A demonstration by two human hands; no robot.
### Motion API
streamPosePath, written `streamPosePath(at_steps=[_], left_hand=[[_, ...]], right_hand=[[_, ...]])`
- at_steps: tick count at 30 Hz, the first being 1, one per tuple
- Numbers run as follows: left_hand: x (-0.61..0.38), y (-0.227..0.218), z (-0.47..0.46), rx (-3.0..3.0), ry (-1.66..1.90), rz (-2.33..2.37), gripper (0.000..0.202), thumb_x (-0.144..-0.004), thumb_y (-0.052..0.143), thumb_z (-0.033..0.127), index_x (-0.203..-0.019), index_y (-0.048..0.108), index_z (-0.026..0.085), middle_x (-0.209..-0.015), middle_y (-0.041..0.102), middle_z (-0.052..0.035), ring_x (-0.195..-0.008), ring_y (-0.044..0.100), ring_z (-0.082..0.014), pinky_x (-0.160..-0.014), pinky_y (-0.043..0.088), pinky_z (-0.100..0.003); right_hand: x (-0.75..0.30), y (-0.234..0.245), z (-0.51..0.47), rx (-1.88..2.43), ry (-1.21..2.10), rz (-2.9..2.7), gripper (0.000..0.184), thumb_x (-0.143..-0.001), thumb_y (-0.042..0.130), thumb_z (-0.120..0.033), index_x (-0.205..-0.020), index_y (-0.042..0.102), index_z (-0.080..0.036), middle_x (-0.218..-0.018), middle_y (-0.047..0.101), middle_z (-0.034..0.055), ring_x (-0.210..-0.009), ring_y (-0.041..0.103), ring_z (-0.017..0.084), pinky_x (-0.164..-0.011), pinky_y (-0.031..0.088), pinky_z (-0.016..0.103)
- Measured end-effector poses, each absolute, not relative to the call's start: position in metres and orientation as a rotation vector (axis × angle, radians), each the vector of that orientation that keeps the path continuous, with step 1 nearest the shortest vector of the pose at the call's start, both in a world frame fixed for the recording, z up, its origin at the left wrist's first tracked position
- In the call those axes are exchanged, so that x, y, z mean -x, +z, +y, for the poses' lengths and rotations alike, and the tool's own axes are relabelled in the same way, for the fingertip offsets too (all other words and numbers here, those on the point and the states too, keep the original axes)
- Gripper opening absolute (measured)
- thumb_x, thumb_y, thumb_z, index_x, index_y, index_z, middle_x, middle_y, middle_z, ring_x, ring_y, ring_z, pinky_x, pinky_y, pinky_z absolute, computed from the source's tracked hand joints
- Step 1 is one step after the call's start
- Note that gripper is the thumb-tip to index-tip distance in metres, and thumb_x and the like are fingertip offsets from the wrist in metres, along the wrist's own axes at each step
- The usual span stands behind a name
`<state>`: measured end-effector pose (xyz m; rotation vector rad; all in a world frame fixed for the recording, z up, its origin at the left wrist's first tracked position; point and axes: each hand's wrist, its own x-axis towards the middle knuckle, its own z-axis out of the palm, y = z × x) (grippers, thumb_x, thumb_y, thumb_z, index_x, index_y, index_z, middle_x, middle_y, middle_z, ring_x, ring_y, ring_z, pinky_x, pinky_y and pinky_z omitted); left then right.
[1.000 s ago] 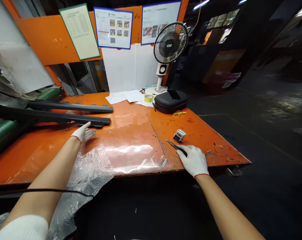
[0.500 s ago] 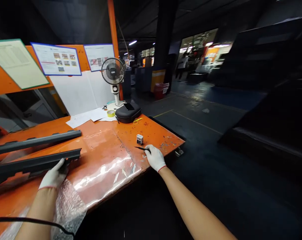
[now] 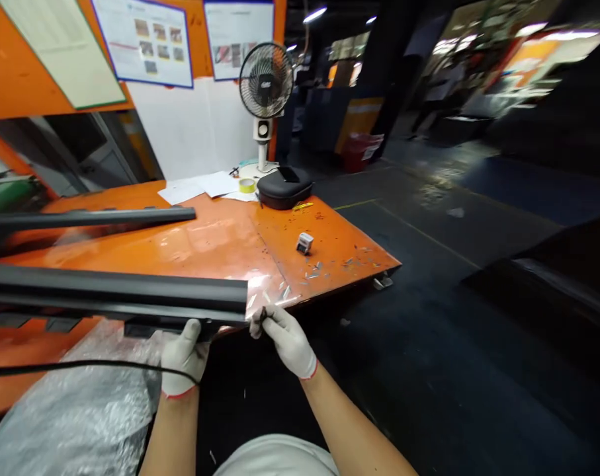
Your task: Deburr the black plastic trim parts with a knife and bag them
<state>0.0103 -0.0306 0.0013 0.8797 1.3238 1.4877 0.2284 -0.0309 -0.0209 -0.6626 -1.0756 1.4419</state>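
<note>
A long dark grey plastic trim strip (image 3: pixel 131 291) reaches in from the left with small tabs along its lower side. My left hand (image 3: pixel 184 360), in a white glove, is closed on its near edge close to the right end, thumb on top. Just past that end is my gloved right hand (image 3: pixel 284 337), fingers pinched around a slim black pointed tool (image 3: pixel 264 315). Most of the tool is hidden by the fingers, and I cannot tell its exact kind. Farther back on the table lies a second dark trim strip (image 3: pixel 131 216).
On the orange table (image 3: pixel 339 231) are a small stamp-like block (image 3: pixel 304 243), scattered scraps, a black case (image 3: pixel 284 188), yellow tape (image 3: pixel 247 186), papers (image 3: pixel 195 186) and a fan (image 3: pixel 266 82). Bubble wrap (image 3: pixel 91 396) hangs at the front left, crossed by a black cable (image 3: pixel 81 363).
The near trim strip has been lifted and shifted right in my left hand, turning its face. My right hand has moved from the tabletop to the strip's end, still holding the black tool. The view has shifted.
</note>
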Motion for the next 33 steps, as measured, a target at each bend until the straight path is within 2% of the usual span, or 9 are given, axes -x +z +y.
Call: streamPosePath(at_steps=[1,3,5,7,12,20,25,29,33], left_hand=[[-0.019,0.004,-0.032,-0.81,1.591,1.266,0.08,-0.065,0.092,0.07,-0.13,0.066,0.032,-0.132,0.074,-0.0029,-0.125,0.069,-0.0316,-0.092,0.068,-0.039],[-0.034,0.01,-0.035,-0.736,1.697,1.151,0.078,-0.061,0.098,0.062,-0.127,0.069,0.032,-0.129,0.076,-0.0029,-0.122,0.072,-0.032,-0.094,0.068,-0.042],[-0.042,0.015,-0.039,-0.737,1.707,1.074,0.067,-0.065,0.098,0.055,-0.121,0.073,0.03,-0.119,0.079,-0.0035,-0.114,0.075,-0.0306,-0.093,0.068,-0.043],[-0.046,0.017,-0.041,-0.738,1.702,1.022,0.063,-0.068,0.098,0.049,-0.123,0.073,0.029,-0.118,0.079,-0.004,-0.11,0.076,-0.0291,-0.093,0.068,-0.042],[-0.049,0.01,-0.041,-0.66,1.736,0.882,0.077,-0.062,0.103,0.039,-0.132,0.071,0.027,-0.125,0.076,-0.0081,-0.107,0.076,-0.029,-0.087,0.069,-0.04],[-0.063,0.014,-0.041,-0.67,1.745,0.853,0.073,-0.065,0.102,0.037,-0.131,0.072,0.028,-0.126,0.076,-0.0074,-0.108,0.076,-0.0275,-0.091,0.068,-0.039],[-0.071,0.02,-0.042,-0.627,1.727,0.871,0.071,-0.06,0.104,0.038,-0.124,0.075,0.028,-0.122,0.077,-0.0062,-0.104,0.077,-0.0253,-0.083,0.069,-0.032],[-0.077,0.022,-0.044,-0.604,1.723,0.89,0.073,-0.059,0.104,0.039,-0.125,0.074,0.029,-0.125,0.077,-0.0063,-0.11,0.076,-0.0288,-0.085,0.07,-0.037],[-0.086,0.028,-0.046,-0.598,1.716,0.93,0.072,-0.057,0.105,0.04,-0.122,0.075,0.029,-0.12,0.078,-0.0062,-0.104,0.077,-0.0288,-0.078,0.071,-0.038]], right_hand=[[-0.23,-0.017,-0.032,0.659,1.451,-1.076,0.028,-0.099,0.07,-0.048,-0.102,0.071,-0.02,-0.085,0.069,0.0045,-0.074,0.063,0.018,-0.07,0.052,0.033],[-0.232,-0.013,-0.035,0.648,1.445,-1.106,0.029,-0.101,0.068,-0.049,-0.104,0.073,-0.02,-0.08,0.066,0.0027,-0.067,0.059,0.016,-0.064,0.048,0.03],[-0.231,-0.013,-0.037,0.629,1.421,-1.136,0.033,-0.102,0.067,-0.053,-0.106,0.073,-0.021,-0.075,0.064,0.0014,-0.062,0.056,0.015,-0.059,0.044,0.029],[-0.228,-0.015,-0.038,0.617,1.402,-1.109,0.035,-0.101,0.068,-0.056,-0.106,0.072,-0.021,-0.07,0.062,0.0001,-0.059,0.054,0.015,-0.056,0.042,0.028],[-0.224,-0.022,-0.037,0.57,1.379,-1.088,0.04,-0.101,0.07,-0.058,-0.112,0.072,-0.02,-0.065,0.059,-0.002,-0.054,0.052,0.013,-0.053,0.041,0.027],[-0.232,-0.023,-0.039,0.552,1.331,-1.083,0.038,-0.101,0.071,-0.055,-0.114,0.075,-0.019,-0.067,0.059,-0.0011,-0.054,0.05,0.012,-0.053,0.04,0.027],[-0.239,-0.021,-0.038,0.507,1.359,-1.054,0.037,-0.098,0.075,-0.055,-0.111,0.077,-0.02,-0.066,0.054,-0.0018,-0.052,0.046,0.012,-0.051,0.038,0.027],[-0.246,-0.018,-0.039,0.496,1.367,-1.058,0.037,-0.097,0.077,-0.054,-0.111,0.08,-0.021,-0.066,0.052,-0.0017,-0.053,0.045,0.012,-0.052,0.037,0.027],[-0.257,-0.013,-0.04,0.514,1.361,-1.09,0.037,-0.096,0.077,-0.054,-0.112,0.082,-0.021,-0.065,0.053,-0.001,-0.054,0.044,0.011,-0.052,0.037,0.028]])
